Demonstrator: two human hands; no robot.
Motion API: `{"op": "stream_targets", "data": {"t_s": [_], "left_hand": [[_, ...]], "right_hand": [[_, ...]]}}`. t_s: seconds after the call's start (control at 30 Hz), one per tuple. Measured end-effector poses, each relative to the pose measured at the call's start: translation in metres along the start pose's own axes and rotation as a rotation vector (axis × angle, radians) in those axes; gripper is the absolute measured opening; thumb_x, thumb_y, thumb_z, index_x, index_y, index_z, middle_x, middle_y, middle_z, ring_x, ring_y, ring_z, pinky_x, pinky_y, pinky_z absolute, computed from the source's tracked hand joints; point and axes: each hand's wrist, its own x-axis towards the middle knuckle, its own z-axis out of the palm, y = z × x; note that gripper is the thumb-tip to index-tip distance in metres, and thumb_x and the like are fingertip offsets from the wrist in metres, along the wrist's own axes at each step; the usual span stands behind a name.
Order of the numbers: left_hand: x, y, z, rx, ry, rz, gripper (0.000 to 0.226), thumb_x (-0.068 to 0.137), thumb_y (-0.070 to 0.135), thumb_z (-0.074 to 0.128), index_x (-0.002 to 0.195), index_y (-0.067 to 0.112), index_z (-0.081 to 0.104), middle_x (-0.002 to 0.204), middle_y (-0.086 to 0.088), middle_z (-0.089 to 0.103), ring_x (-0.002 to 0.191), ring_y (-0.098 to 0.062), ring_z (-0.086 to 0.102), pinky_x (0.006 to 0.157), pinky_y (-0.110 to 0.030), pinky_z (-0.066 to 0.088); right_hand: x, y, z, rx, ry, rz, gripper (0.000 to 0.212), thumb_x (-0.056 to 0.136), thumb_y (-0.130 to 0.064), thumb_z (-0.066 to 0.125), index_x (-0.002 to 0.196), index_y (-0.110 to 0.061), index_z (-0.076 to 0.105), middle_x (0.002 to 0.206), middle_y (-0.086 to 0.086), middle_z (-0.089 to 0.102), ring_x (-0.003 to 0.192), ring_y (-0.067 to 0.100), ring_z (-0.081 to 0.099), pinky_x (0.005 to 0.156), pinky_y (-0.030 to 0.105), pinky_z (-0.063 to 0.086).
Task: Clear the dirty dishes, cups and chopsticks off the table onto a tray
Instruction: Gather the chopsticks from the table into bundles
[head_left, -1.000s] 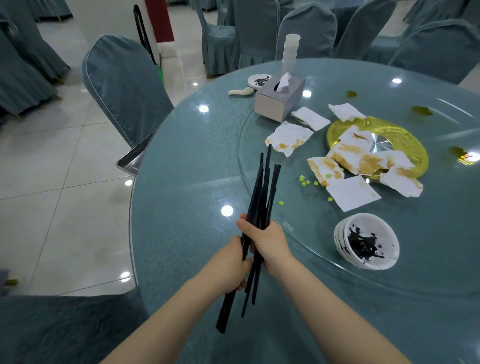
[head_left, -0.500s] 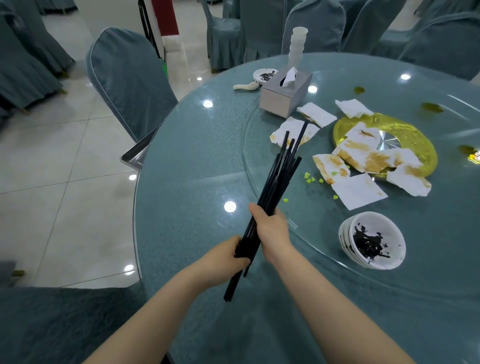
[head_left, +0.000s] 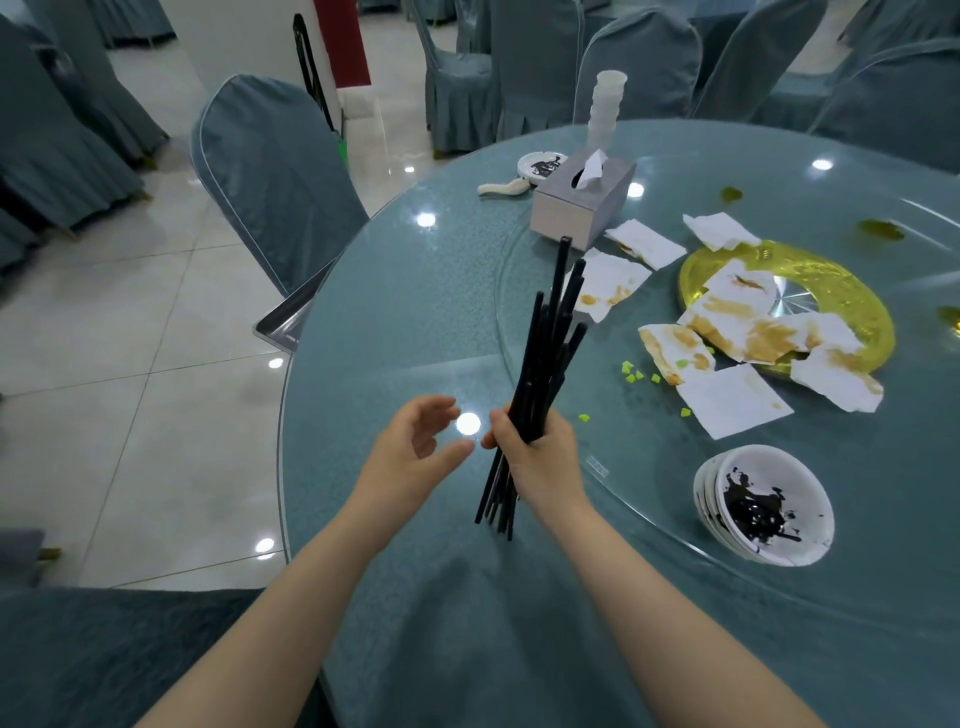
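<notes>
Chopsticks bundled for transfer

Right hand (head_left: 540, 457) fingers clench the black chopsticks (head_left: 545, 353) upright above the bench (head_left: 415, 291), likely to level their ends; left hand (head_left: 410, 457) released at 9 o'clock; tray (head_left: 291, 317) at 10 o'clock.

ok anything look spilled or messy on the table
Yes. Brown-stained napkins lie strewn over and beside the yellow plate, small green bits are scattered nearby, and greenish spills mark the glass turntable.

We count one bundle of black chopsticks (head_left: 545, 364), too overlapped to number. We see one tissue box (head_left: 582, 205), one yellow platter (head_left: 831, 280), one stack of bowls (head_left: 763, 504).
</notes>
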Motion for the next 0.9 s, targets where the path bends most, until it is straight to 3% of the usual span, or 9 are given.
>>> {"op": "stream_targets", "data": {"t_s": [0.1,0.23,0.3,0.37,0.43,0.5,0.6,0.73,0.9], "left_hand": [[0.007,0.017,0.0,-0.001,-0.038,0.111,0.056,0.074,0.018,0.08,0.118,0.035,0.05,0.127,0.012,0.057,0.122,0.004,0.049,0.097,-0.007,0.037],[0.012,0.033,0.01,-0.006,-0.122,0.17,0.081,0.061,0.018,0.079,0.133,0.021,0.04,0.137,0.005,0.05,0.131,0.001,0.041,0.107,-0.016,0.029],[0.01,0.035,0.019,-0.051,-0.143,0.182,0.077,0.06,0.009,0.081,0.126,0.023,0.043,0.13,0.004,0.053,0.123,0.001,0.048,0.102,-0.014,0.034],[0.006,0.032,0.027,-0.072,-0.12,0.143,0.072,0.064,-0.001,0.081,0.121,0.024,0.045,0.119,-0.001,0.06,0.101,-0.002,0.061,0.089,-0.014,0.045],[0.002,0.028,0.033,-0.096,-0.062,0.082,0.063,0.064,0.003,0.079,0.118,0.018,0.05,0.108,-0.006,0.065,0.085,-0.012,0.065,0.082,-0.023,0.053],[0.001,0.025,0.035,-0.15,0.007,0.045,0.044,0.067,0.0,0.075,0.106,0.012,0.057,0.096,-0.009,0.068,0.083,-0.015,0.065,0.081,-0.03,0.053],[0.006,0.021,0.037,-0.143,0.078,0.042,0.019,0.077,-0.009,0.069,0.08,0.009,0.061,0.079,-0.006,0.065,0.072,-0.005,0.062,0.071,-0.016,0.05],[0.014,0.013,0.037,-0.167,0.132,0.025,0.021,0.079,0.0,0.071,0.071,0.014,0.057,0.065,0.007,0.056,0.06,-0.001,0.053,0.059,-0.011,0.044],[0.022,0.006,0.041,-0.187,0.117,0.035,0.024,0.078,0.003,0.074,0.069,0.018,0.058,0.059,0.016,0.058,0.061,0.0,0.055,0.06,-0.011,0.046]], "right_hand": [[0.008,0.002,0.002,-0.102,-0.003,-0.036,0.022,0.084,-0.022,0.065,0.066,-0.025,0.053,0.056,-0.014,0.057,0.054,-0.001,0.051,0.052,0.011,0.037],[0.005,0.008,0.007,-0.126,-0.064,0.002,0.022,0.075,-0.022,0.065,0.064,-0.039,0.055,0.059,-0.018,0.058,0.055,-0.004,0.05,0.053,0.01,0.039],[-0.001,0.016,0.013,-0.213,-0.112,0.012,0.007,0.068,-0.024,0.06,0.072,-0.03,0.06,0.065,-0.012,0.059,0.065,0.003,0.054,0.059,0.019,0.043],[-0.007,0.028,0.015,-0.293,-0.12,0.019,0.006,0.072,-0.015,0.056,0.072,-0.015,0.062,0.07,0.001,0.056,0.073,0.015,0.05,0.061,0.027,0.043],[-0.012,0.039,0.013,-0.384,-0.146,0.033,0.021,0.081,-0.007,0.055,0.069,-0.023,0.061,0.07,-0.005,0.058,0.071,0.009,0.053,0.06,0.016,0.044],[-0.015,0.043,0.011,-0.344,-0.173,0.084,0.023,0.082,-0.014,0.064,0.08,-0.036,0.057,0.076,-0.019,0.059,0.069,-0.006,0.056,0.061,0.009,0.042],[-0.016,0.049,0.009,-0.325,-0.176,0.123,0.019,0.081,-0.019,0.068,0.096,-0.025,0.059,0.088,-0.008,0.066,0.078,0.006,0.061,0.067,0.017,0.048],[-0.021,0.058,-0.002,-0.358,-0.21,0.181,0.028,0.076,-0.02,0.073,0.092,-0.03,0.053,0.08,-0.019,0.058,0.072,-0.005,0.053,0.06,0.005,0.037],[-0.036,0.077,-0.039,-0.433,-0.192,0.236,0.052,0.075,-0.019,0.072,0.122,-0.028,0.054,0.112,-0.02,0.056,0.103,-0.002,0.051,0.078,-0.001,0.032]]}}
